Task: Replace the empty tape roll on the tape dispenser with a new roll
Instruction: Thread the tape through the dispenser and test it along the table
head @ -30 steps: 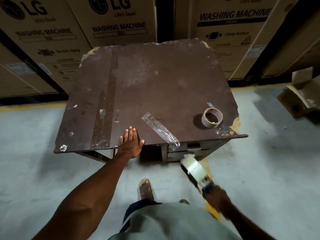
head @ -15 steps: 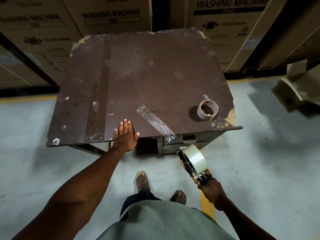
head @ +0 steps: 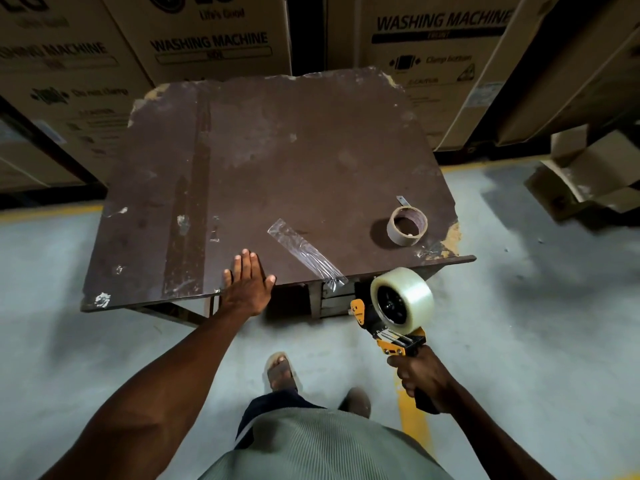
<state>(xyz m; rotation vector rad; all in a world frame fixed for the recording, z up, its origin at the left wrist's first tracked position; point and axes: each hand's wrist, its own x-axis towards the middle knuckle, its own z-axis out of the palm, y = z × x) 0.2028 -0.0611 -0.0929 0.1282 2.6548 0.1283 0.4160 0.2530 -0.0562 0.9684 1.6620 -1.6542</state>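
Observation:
My right hand [head: 420,379] grips the handle of a yellow and black tape dispenser [head: 386,329], held in the air just in front of the table's near right edge. A full roll of clear tape [head: 410,299] sits on its black hub. The empty cardboard tape roll [head: 407,225] lies on the brown table [head: 294,157] near its right corner. A strip of clear tape [head: 304,252] is stuck across the near edge of the table. My left hand [head: 246,284] rests flat on that edge, fingers apart, holding nothing.
Large washing machine cartons [head: 211,32] stand behind the table. A torn cardboard box [head: 588,174] lies on the floor at the right. My feet in sandals [head: 282,372] are on the grey floor beside a yellow line [head: 414,414].
My right hand has lifted the dispenser up and turned it, so the clear roll now faces up near the table edge. My left hand stays flat on the edge.

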